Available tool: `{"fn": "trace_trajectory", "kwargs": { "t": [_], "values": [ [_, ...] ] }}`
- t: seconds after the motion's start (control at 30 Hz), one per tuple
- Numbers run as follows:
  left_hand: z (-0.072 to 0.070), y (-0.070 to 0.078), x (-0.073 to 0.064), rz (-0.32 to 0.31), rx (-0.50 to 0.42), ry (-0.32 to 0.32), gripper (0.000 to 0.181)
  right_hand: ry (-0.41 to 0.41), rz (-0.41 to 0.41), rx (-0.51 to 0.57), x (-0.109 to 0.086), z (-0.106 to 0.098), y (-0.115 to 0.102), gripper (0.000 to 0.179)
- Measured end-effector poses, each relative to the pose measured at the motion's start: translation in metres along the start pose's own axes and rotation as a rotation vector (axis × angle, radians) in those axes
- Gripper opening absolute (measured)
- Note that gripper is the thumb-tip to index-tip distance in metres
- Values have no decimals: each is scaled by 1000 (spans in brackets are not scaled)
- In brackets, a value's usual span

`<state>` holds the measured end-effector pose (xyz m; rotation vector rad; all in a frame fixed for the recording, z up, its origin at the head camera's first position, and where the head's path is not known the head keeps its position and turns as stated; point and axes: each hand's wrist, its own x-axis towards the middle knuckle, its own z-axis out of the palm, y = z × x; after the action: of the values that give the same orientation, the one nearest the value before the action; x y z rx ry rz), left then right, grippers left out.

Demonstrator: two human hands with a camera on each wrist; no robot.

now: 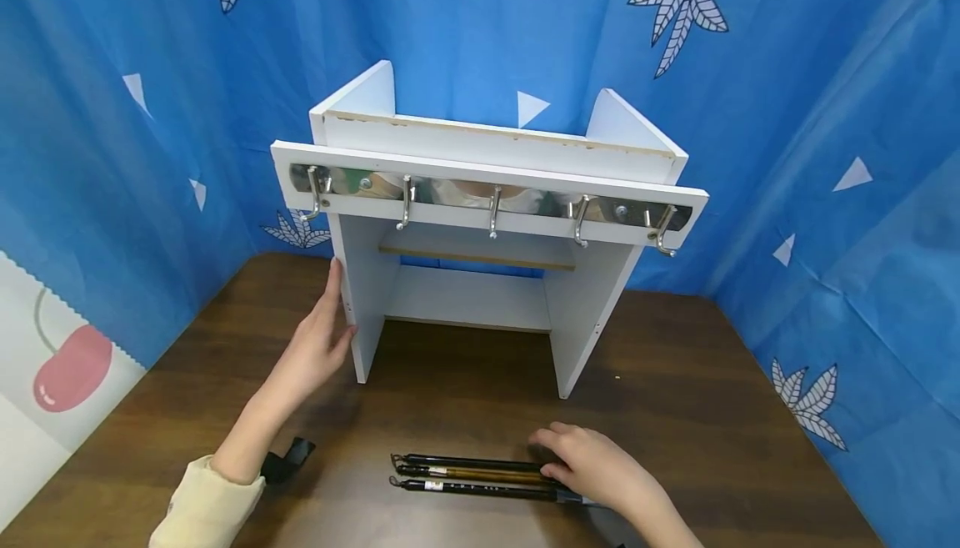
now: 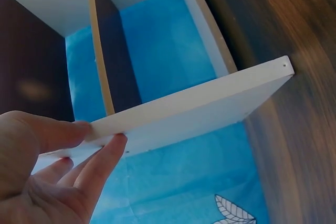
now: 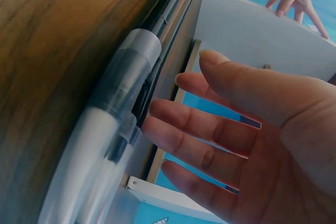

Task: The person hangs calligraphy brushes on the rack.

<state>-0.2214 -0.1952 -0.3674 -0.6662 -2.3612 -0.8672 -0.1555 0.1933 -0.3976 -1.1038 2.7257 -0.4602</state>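
A white shelf unit (image 1: 592,306) with a metal hook rail (image 1: 450,192) across its front stands on the brown table. My left hand (image 1: 315,344) holds the front edge of its left side panel (image 2: 210,98), thumb on the edge and fingers against the outer face. Three writing brushes (image 1: 472,490) with dark handles and hanging loops lie side by side near the table's front. Clear caps (image 3: 102,98) cover their white heads in the right wrist view. Over the capped ends hovers my right hand (image 1: 596,465), fingers loosely bent and nothing gripped.
Behind and beside the table hangs a blue curtain (image 1: 495,22) with leaf prints. A small black object (image 1: 288,458) lies beside my left sleeve (image 1: 210,502). Inside the unit are an upper shelf board (image 1: 476,258) and a lower board (image 1: 468,298).
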Motion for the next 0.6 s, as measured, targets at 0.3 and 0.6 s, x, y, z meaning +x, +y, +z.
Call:
{"fn": "trace_trajectory", "kwargs": {
  "t": [0.3, 0.6],
  "values": [
    [1, 0, 0, 30, 9, 10, 109, 18, -20, 7, 1, 6, 2, 27],
    [0, 4, -1, -22, 2, -7, 107, 30, -33, -8, 1, 10, 3, 26]
  ]
}}
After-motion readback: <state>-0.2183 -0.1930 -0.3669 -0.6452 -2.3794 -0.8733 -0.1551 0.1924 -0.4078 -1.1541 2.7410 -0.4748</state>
